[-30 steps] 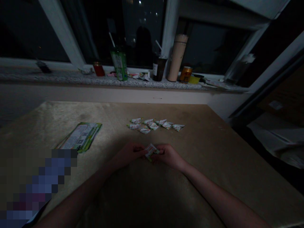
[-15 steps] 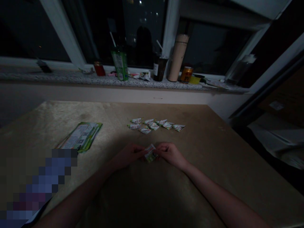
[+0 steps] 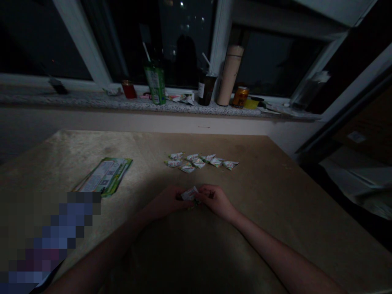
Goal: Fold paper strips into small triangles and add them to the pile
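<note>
Both hands meet over a tan table (image 3: 275, 196): the left hand (image 3: 168, 201) and right hand (image 3: 214, 199) pinch a small folded paper (image 3: 189, 193) between closed fingertips, near a cluster of folded papers (image 3: 200, 161). A stack of green leaflets (image 3: 105, 175) lies well left.

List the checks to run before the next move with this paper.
1. Grip: left hand and right hand both on the paper: ok.
2. Place: paper over the table, away from its edges: ok.
3. Room ahead: folded pieces apart from the hands: ok.
4. Room at left: leaflets apart from the hands: ok.
5. Creases sharp: cannot tell.
6. Light: not ok, dim.
</note>
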Available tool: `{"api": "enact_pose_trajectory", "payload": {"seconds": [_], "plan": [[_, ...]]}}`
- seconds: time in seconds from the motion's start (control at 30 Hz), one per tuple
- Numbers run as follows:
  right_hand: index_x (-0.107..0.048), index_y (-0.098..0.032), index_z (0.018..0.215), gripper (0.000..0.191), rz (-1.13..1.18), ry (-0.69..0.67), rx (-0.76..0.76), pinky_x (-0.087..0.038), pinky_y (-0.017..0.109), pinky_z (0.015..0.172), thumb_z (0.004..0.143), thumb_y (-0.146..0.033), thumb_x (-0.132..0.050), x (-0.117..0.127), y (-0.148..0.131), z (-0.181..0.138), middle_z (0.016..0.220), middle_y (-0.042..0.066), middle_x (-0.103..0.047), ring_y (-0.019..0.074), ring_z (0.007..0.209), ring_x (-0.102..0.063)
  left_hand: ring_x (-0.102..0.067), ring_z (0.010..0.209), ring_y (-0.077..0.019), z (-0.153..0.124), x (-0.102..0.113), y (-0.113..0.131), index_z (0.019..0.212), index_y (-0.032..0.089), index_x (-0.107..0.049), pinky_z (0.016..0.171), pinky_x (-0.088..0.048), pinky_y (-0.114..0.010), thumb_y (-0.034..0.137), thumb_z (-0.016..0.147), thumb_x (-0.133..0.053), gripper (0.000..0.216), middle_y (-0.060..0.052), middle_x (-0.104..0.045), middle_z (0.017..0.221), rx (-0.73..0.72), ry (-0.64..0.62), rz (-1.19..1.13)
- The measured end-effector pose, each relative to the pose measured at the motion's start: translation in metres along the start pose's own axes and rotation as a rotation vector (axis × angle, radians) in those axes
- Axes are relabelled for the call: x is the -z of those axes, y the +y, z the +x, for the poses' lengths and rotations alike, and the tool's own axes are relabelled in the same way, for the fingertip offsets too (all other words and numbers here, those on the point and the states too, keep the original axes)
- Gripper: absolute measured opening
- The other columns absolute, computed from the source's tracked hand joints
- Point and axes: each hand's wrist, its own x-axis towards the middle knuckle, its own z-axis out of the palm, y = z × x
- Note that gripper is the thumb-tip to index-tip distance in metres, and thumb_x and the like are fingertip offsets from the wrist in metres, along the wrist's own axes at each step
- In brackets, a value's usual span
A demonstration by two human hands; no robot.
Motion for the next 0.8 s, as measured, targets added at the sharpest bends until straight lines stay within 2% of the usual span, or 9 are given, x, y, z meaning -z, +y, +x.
{"api": "enact_pose_trajectory", "payload": {"seconds": [0.1, 0.2, 0.27, 0.57, 0.8], "plan": [[-0.062, -0.015, 0.079, 0.035, -0.113, 0.029, 0.063, -0.031, 0.02, 0.046, 0.081, -0.05, -0.058, -0.0011, -0.0017, 0.0023, 0.057, -0.003, -0.052, 0.0094, 0.051, -0.044, -0.046, 0.055, -0.0123, -0.0002, -0.0042, 0.0023, 0.071, 0.014, -0.066, 0.05, -0.029, -0.021, 0.042, 0.073, -0.062, 0.028, 0.003, -0.054, 0.06, -0.007, 0.002, 0.005], [-0.061, -0.015, 0.07, 0.036, -0.186, 0.052, 0.133, -0.036, 0.021, 0.052, 0.085, -0.047, -0.053, -0.0019, -0.004, 0.0039, 0.063, 0.0, -0.056, 0.0113, 0.059, -0.049, -0.045, 0.055, -0.0123, -0.0004, -0.0071, 0.0047, 0.071, 0.013, -0.065, 0.049, -0.029, -0.021, 0.043, 0.074, -0.061, 0.03, 0.003, -0.053, 0.06, -0.011, 0.005, 0.003], [-0.062, -0.015, 0.072, 0.036, -0.188, 0.06, 0.152, -0.039, 0.021, 0.056, 0.086, -0.046, -0.051, -0.0023, -0.0053, 0.0043, 0.067, 0.001, -0.059, 0.0124, 0.063, -0.052, -0.046, 0.056, -0.0125, -0.0009, -0.0067, 0.006, 0.075, 0.013, -0.065, 0.05, -0.03, -0.021, 0.044, 0.076, -0.059, 0.031, 0.003, -0.055, 0.062, -0.015, -0.011, -0.007], [-0.064, -0.016, 0.074, 0.035, -0.146, 0.099, 0.143, -0.04, 0.024, 0.059, 0.086, -0.046, -0.05, -0.0062, -0.0038, 0.0021, 0.072, 0.003, -0.062, 0.0151, 0.067, -0.054, -0.045, 0.051, -0.0118, -0.0037, 0.001, 0.0056, 0.075, 0.015, -0.066, 0.046, -0.029, -0.021, 0.048, 0.073, -0.063, 0.033, 0.004, -0.056, 0.06, 0.031, -0.06, -0.017], [-0.061, -0.017, 0.071, 0.03, -0.148, 0.061, 0.084, -0.031, 0.021, 0.049, 0.08, -0.046, -0.057, -0.0076, -0.0048, 0.0024, 0.058, -0.002, -0.049, 0.011, 0.054, -0.043, -0.048, 0.052, -0.0125, -0.0057, -0.0027, 0.0105, 0.07, 0.015, -0.069, 0.048, -0.03, -0.021, 0.04, 0.073, -0.063, 0.026, 0.003, -0.058, 0.058, 0.011, -0.055, 0.009]]}}
